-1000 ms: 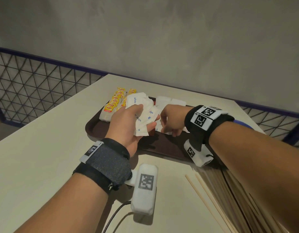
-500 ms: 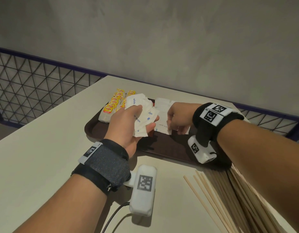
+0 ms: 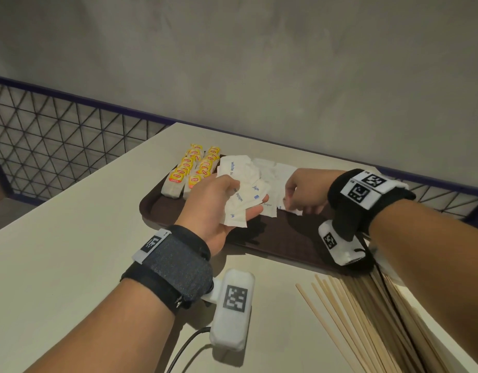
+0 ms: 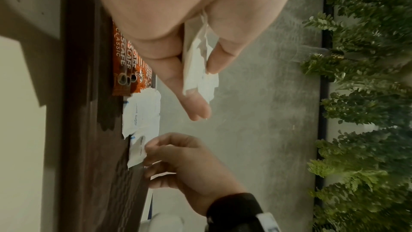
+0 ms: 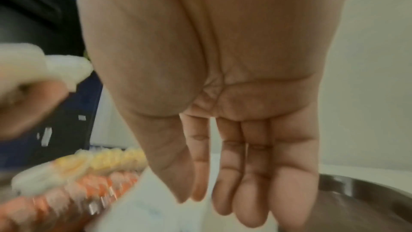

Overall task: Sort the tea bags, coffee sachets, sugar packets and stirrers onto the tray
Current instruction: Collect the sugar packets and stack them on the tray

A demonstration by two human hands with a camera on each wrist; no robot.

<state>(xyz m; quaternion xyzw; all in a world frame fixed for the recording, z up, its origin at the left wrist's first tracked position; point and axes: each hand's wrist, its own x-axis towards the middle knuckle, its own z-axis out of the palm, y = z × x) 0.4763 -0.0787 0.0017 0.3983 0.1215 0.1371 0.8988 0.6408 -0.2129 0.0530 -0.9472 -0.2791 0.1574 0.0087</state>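
Observation:
My left hand (image 3: 241,196) hovers over the dark brown tray (image 3: 157,211) and grips a fanned stack of white sugar packets (image 3: 232,168) between thumb and fingers. More sugar packets (image 3: 275,173) lie flat on the tray to its right. There my right hand (image 3: 295,204) reaches down, its nearly straight fingertips (image 5: 223,205) touching a laid packet (image 4: 138,149). Yellow-tagged tea bags (image 3: 189,168) stand in two rows at the tray's far left. Orange coffee sachets (image 4: 127,66) lie on the tray under my left hand. Wooden stirrers (image 3: 353,313) lie on the table, front right.
The pale table (image 3: 71,251) runs to a grey wall behind the tray. A wire mesh railing (image 3: 57,135) borders the left side, and another stretch shows far right. A black cable (image 3: 184,351) trails from my left wrist camera.
My right hand has moved right, away from the stack in my left hand, down onto the packets lying on the tray. My left hand has kept its grip and barely shifted.

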